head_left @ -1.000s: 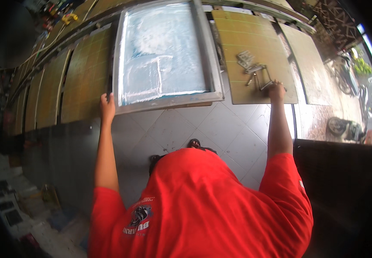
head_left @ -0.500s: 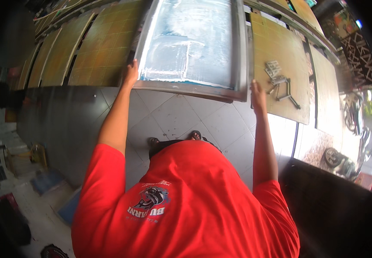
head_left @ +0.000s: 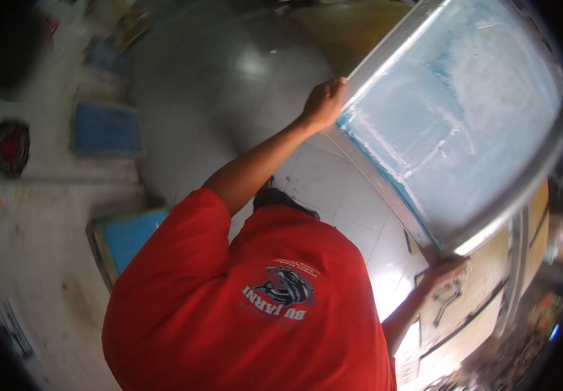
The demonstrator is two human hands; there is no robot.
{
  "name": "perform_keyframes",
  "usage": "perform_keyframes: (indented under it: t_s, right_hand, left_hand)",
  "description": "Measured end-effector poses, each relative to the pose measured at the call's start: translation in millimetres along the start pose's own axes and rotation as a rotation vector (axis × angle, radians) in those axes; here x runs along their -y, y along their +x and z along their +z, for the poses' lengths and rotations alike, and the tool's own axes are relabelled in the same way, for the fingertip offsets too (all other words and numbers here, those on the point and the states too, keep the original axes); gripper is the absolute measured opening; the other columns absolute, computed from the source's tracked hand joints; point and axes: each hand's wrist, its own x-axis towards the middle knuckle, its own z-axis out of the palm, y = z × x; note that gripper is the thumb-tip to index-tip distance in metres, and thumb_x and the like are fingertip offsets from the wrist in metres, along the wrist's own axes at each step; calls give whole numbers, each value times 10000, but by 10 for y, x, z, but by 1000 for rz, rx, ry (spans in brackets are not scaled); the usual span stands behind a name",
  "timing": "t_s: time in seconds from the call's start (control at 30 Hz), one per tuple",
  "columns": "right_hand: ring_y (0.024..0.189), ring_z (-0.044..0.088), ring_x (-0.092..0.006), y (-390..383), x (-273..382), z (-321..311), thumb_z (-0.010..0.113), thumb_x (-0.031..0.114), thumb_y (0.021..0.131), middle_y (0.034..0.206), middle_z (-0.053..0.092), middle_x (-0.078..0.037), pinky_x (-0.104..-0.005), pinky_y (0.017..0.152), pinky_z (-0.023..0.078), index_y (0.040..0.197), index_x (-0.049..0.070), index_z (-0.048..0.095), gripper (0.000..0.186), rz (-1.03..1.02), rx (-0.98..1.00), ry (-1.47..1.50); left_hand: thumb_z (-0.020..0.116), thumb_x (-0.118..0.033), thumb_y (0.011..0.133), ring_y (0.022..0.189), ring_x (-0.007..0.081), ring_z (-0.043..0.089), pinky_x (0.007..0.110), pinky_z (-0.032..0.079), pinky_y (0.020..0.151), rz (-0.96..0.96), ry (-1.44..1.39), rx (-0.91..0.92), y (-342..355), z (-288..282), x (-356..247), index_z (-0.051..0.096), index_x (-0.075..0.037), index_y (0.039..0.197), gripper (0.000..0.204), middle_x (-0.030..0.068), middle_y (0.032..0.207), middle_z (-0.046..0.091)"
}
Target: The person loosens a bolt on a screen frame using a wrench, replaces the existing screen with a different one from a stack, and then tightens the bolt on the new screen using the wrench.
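A large screen with a metal frame and pale blue mesh, marked with whitish patches and lines, fills the upper right, held at a slant. My left hand grips the frame's left corner, fingers closed over the edge. At the lower corner, my right hand is closed on the same frame, partly blurred. Just beyond that hand, a metal clamp fitting lies on a pale yellowish board.
On the left, a long pale work surface carries smaller blue screens, another framed blue screen and a round dark-and-red object. Grey tiled floor lies between it and the row of boards at right.
My right hand moved from the metal fitting to the screen's frame. The screen now appears tilted and farther right, with both hands on it, as the view has swung round.
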Motion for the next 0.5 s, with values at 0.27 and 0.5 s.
perform_keyframes:
  t_s: [0.27, 0.5]
  right_hand:
    - [663, 389, -143, 1518, 847, 428, 283, 418, 979, 738, 412, -19, -282, 583, 375, 1029, -25, 553, 521, -134, 317, 371]
    - [660, 393, -89, 1891, 1479, 1052, 324, 475, 963, 728, 411, 18, -244, 563, 342, 886, 53, 524, 473, 124, 611, 622]
  left_hand:
    - [287, -302, 975, 829, 369, 563, 419, 434, 748, -4, 106, -432, -636, 0, -96, 529, 38, 939, 418, 235, 897, 578]
    - [305, -297, 980, 885, 267, 563, 342, 415, 831, -294, 119, -558, -1508, -129, -554, 516, 43, 1093, 416, 200, 1002, 581]
